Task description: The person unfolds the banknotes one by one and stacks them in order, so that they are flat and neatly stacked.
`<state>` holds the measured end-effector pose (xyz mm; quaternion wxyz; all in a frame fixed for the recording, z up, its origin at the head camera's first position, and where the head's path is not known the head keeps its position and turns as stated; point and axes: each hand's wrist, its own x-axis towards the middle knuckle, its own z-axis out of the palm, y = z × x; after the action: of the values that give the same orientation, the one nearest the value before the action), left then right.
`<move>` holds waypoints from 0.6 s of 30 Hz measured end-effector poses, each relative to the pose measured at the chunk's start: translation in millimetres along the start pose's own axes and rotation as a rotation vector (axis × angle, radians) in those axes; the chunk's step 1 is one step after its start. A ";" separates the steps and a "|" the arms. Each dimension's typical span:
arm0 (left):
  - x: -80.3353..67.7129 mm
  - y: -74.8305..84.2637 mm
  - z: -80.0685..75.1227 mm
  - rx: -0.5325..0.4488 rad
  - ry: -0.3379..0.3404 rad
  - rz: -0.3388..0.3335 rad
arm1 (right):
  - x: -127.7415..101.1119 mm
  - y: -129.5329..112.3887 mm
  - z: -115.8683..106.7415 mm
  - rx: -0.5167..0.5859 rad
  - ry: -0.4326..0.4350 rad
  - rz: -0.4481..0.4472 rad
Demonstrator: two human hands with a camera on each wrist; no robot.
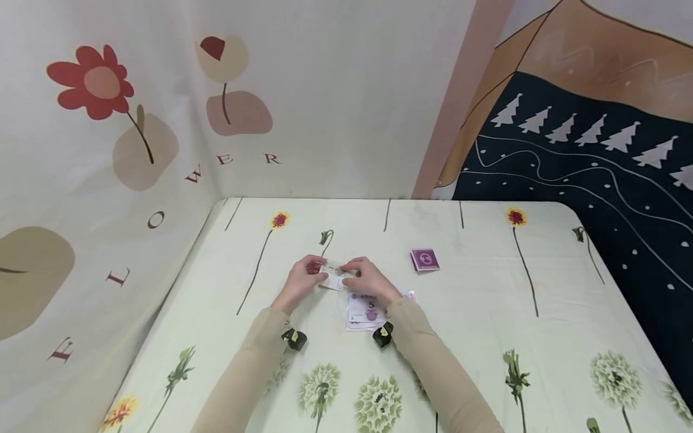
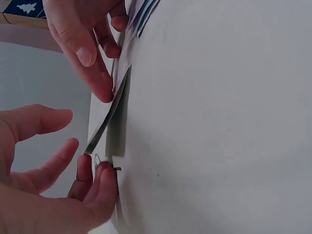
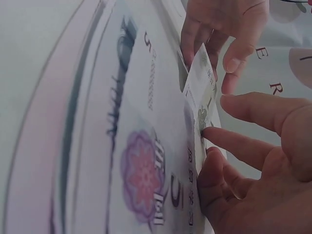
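A small pale paper banknote (image 1: 332, 278) stretches between my two hands. My left hand (image 1: 301, 281) holds its left end with the fingertips; in the left wrist view that end of the banknote (image 2: 105, 126) tilts up off the cloth, a shadow beneath. At the other end my right hand (image 1: 371, 280) holds it, the index finger lying on its printed face in the right wrist view. Under my right wrist lies a loose stack of purple-white banknotes (image 1: 364, 310), the top one marked 5, partly hidden by the hand and sleeve.
To the right of my hands a folded purple paper (image 1: 425, 260) with a round pale emblem lies on the table. A flower-printed cloth (image 1: 465, 337) covers the tabletop. Printed curtains (image 1: 335, 90) rise behind the table and along its left side.
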<state>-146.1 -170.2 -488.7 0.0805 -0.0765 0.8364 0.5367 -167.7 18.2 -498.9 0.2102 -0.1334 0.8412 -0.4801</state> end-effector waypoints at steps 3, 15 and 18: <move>-0.1 1.6 2.4 -0.039 0.001 -0.009 | 0.2 1.7 -1.5 0.018 -0.021 0.006; -5.0 7.0 10.3 -0.191 0.017 0.022 | -12.9 12.6 -3.7 0.121 -0.023 -0.158; -6.7 10.1 11.9 -0.221 -0.011 0.044 | -16.8 13.3 -3.3 0.151 0.005 -0.169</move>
<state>-141.1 -154.9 -483.2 0.0646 -0.0637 0.7731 0.6278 -154.8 34.5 -505.1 0.1764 -0.1865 0.7890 -0.5582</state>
